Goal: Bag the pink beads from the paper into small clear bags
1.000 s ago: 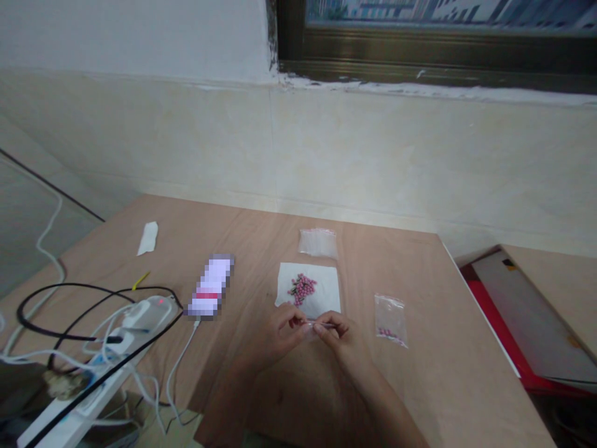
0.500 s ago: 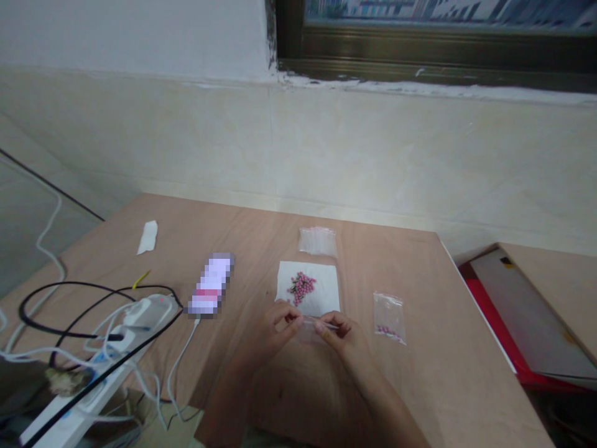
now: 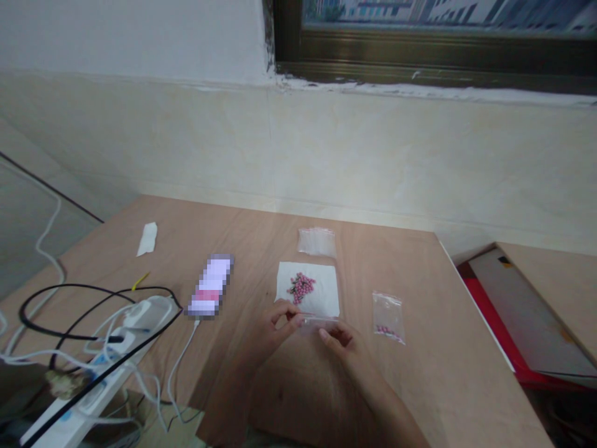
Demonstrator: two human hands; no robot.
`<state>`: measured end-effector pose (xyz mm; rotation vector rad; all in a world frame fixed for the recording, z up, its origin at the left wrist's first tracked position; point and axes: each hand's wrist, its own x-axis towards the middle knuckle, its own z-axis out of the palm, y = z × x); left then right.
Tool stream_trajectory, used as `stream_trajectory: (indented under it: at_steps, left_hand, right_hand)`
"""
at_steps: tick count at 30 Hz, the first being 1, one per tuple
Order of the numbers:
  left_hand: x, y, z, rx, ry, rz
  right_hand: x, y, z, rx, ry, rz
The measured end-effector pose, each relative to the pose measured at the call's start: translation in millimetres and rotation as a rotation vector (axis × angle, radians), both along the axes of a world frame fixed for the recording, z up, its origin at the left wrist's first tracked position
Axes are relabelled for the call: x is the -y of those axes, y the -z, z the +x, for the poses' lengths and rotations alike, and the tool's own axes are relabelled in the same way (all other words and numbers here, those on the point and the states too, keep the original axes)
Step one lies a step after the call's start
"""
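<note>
A small clear zip bag [image 3: 316, 324] is held at its top edge in front of a white paper sheet [image 3: 323, 303]. My left hand [image 3: 281, 325] pinches the bag's left corner between thumb and fingertips. At its right side is my right hand [image 3: 344, 342], fingers curled and thumb lying against the front of the plastic. On the sheet just beyond the hands lies a pile of small pink beads [image 3: 302, 287] with some dark green bits among them. To the right, another clear zip bag [image 3: 388, 317] lies flat with several pink pieces at its bottom.
A stack of clear zip bags [image 3: 317, 242] lies behind the sheet. Left are a phone [image 3: 212, 285] on a charging cable, a white power strip [image 3: 140, 323] with tangled cords, and a paper scrap [image 3: 147, 239]. The wooden table [image 3: 396, 261] meets the wall at the back.
My right thumb has slid down from the bag's top edge, and the right fingers have shifted slightly. The bag's upper edge now shows more. My left hand keeps its pinch.
</note>
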<state>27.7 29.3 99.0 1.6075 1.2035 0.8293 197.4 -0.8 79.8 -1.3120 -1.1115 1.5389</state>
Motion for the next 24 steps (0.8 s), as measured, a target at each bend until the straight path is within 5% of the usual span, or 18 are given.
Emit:
stream_trajectory:
  at_steps: [3, 6, 9, 12, 17, 20, 24]
  left_hand:
    - [-1.1, 4.6, -0.1, 0.018, -0.049, -0.055]
    - [-2.2, 17.0, -5.9, -0.004, -0.145, -0.135]
    - [-2.8, 35.9, -16.5, -0.073, -0.217, -0.165]
    - [-1.4, 54.0, -25.0, -0.105, -0.189, -0.128]
    - [4.3, 69.2, -26.4, -0.210, -0.181, 0.026]
    - [6.5, 71.6, -24.7, -0.276, -0.185, 0.096]
    - [6.8, 72.4, -24.9, -0.310, -0.176, 0.112]
  right_hand:
    - [3.3, 4.6, 6.8, 0.015, 0.111, -0.076]
    - [0.6, 12.2, 35.9, 0.165, 0.372, -0.064]
    - [-5.5, 24.2, 77.7, 0.541, 0.571, 0.041]
    - [-9.3, 36.9, 108.0, 1.019, 0.593, -0.039]
    - [-20.5, 44.2, 107.1, 1.467, 0.695, -0.020]
    - [-47.5, 41.0, 85.8, 1.374, 0.613, 0.173]
    - [-102.7, 37.8, 46.1, 1.239, 0.299, 0.428]
